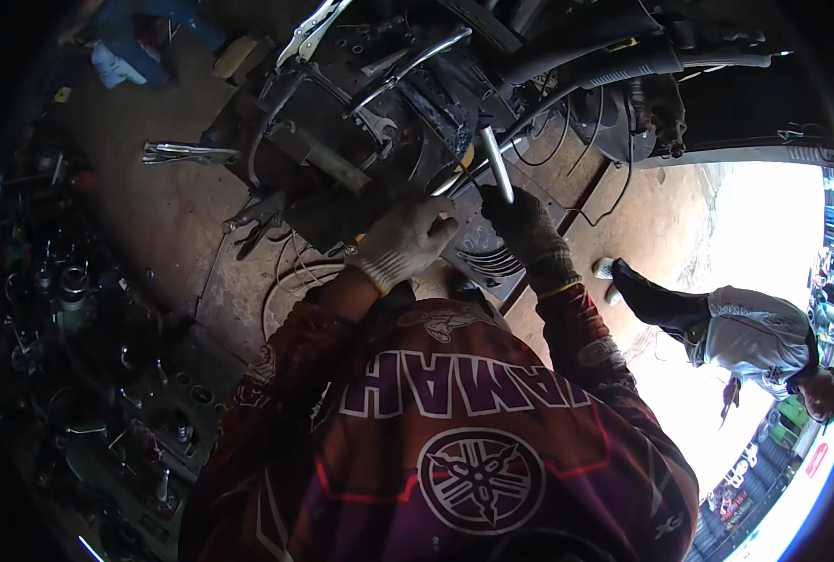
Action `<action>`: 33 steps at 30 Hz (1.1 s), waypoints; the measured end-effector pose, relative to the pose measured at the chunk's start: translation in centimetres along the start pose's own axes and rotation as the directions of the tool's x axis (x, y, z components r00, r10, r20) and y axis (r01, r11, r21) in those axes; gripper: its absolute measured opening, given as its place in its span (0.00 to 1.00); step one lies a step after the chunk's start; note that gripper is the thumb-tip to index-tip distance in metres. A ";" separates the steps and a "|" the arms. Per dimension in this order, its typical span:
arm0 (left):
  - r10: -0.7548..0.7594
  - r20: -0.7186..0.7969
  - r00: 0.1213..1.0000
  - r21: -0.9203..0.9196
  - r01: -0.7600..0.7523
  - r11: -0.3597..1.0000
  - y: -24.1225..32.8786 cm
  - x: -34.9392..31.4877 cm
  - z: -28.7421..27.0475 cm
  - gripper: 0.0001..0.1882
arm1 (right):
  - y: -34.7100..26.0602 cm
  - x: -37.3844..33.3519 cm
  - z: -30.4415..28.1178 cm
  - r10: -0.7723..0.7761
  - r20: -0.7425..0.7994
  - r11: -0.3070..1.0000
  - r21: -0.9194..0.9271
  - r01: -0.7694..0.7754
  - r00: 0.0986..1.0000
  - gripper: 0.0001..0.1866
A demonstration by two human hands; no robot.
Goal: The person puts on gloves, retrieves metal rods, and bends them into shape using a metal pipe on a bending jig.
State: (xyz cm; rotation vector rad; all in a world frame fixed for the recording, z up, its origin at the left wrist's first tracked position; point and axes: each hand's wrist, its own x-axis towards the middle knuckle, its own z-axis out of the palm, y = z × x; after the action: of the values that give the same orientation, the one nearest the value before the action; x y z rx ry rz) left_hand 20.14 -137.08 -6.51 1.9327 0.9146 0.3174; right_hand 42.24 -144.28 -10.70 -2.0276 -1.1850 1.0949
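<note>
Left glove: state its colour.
The left glove is a dull off-white; the head view, the only one, shows it best.

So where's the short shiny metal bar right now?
In the head view, the short shiny metal bar is in the upper half, a little right of centre, slanting up from the gloved right hand.

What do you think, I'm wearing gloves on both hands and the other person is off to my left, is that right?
The other person is off to your right, not left, as the head view shows. Your left hand and right hand are indeed gloved.
</note>
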 end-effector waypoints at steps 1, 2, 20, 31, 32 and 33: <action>0.006 0.007 1.000 0.012 -0.006 1.000 0.0 -0.2 -0.3 0.11 | 0.4 0.7 0.5 -0.015 -0.023 1.000 -0.010 0.015 1.000 0.19; 0.012 0.014 1.000 0.026 -0.012 1.000 0.1 -0.3 -0.6 0.13 | 0.6 1.1 0.8 -0.031 -0.046 0.999 -0.019 0.031 0.998 0.20; 0.400 -0.074 0.913 0.772 -0.201 0.603 0.9 5.2 -0.2 0.13 | -1.8 1.8 0.5 0.148 0.099 0.951 0.260 -0.169 0.984 0.25; 0.318 -0.102 0.943 0.723 -0.149 0.674 1.2 5.9 0.1 0.15 | -2.3 2.8 0.3 0.139 0.121 0.954 0.251 -0.166 0.983 0.26; 0.330 -0.123 0.936 0.739 -0.136 0.659 1.2 5.9 0.1 0.17 | -2.4 2.8 0.3 0.146 0.149 0.951 0.250 -0.180 0.978 0.26; 0.331 -0.120 0.936 0.739 -0.138 0.659 1.4 5.9 -0.1 0.17 | -2.5 2.8 0.2 0.148 0.147 0.951 0.251 -0.181 0.978 0.26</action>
State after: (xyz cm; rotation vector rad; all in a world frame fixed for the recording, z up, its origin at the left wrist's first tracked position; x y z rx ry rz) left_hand 24.78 -133.23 -6.15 2.8240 1.0435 0.3913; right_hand 41.71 -140.61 -9.95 -1.8978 -0.8847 1.4019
